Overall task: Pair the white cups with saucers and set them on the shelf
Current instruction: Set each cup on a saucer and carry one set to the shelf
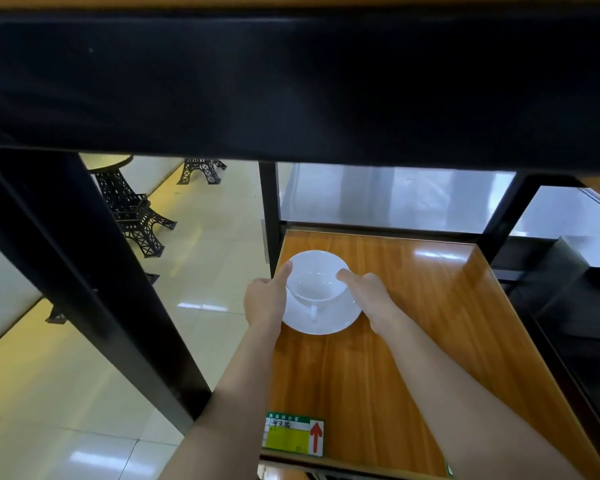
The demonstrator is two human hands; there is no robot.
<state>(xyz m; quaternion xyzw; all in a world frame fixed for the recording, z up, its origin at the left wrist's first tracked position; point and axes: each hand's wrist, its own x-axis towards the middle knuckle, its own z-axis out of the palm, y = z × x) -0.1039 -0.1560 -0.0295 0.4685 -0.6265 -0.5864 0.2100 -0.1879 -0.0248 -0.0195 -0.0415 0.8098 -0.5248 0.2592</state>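
Observation:
A white cup [317, 277] stands upright on a white saucer [326, 320], its handle turned toward me, at the far left of a wooden shelf [413, 341]. My left hand [265, 299] grips the saucer's left edge, thumb up against the cup's rim. My right hand [369, 292] holds the saucer's right side, thumb touching the cup's rim. Whether the saucer rests on the board or hovers just above it is unclear.
A black beam [291, 81] of the shelf above spans the top of the view, with black frame posts [269, 209] behind and to the left. A green and yellow label [293, 433] sits at the shelf's front edge. Black table bases [136, 216] stand on the tiled floor at left.

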